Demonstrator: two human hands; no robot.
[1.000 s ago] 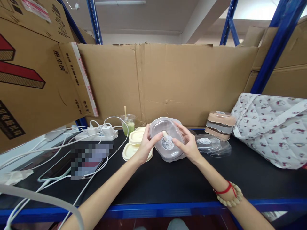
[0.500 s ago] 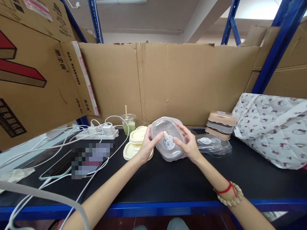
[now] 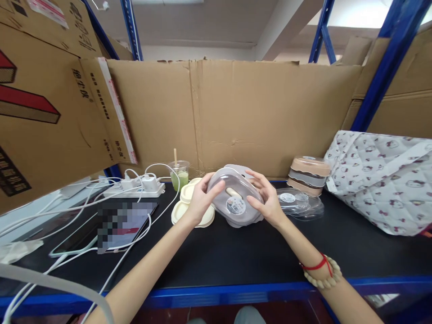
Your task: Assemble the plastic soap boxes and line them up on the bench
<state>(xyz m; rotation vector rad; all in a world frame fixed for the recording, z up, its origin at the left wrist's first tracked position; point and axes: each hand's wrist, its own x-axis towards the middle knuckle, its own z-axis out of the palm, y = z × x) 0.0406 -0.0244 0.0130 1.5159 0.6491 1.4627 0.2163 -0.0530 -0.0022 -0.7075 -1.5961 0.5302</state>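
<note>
Overall, we find the grey container [image 3: 248, 215] held up in front of the person, at the middle of the black tabletop [image 3: 216, 261], between the cream containers [image 3: 192, 213] and the clear covers [image 3: 293, 202]. It is tilted, its labelled face towards us. The left hand [image 3: 202, 198] is closed on one side and the right hand [image 3: 268, 202] on the opposite side, thumbs over the near face and fingers curled behind. A round label [image 3: 235, 205] and a pale oblong piece [image 3: 233, 192] show on or through that face.

We judge the item light, with a thin, glossy plastic shell that keeps its form but flexes and may dent under hard thumb pressure. The smooth curve looks somewhat slippery, so we recommend opposed holds on the rim at both sides, clear of the middle of the face. Behind it a grey edge with a small opening stands out; it is probably a second layer, though the fingers hide how the parts meet.

Against the earlier frame, we record that the thumbs are further apart: the left one is off the pale piece, which is now fully exposed, and the right one sits further from the label. The labelled face is turned slightly and looks flatter. The cream containers and the clear covers remain in place.
</note>
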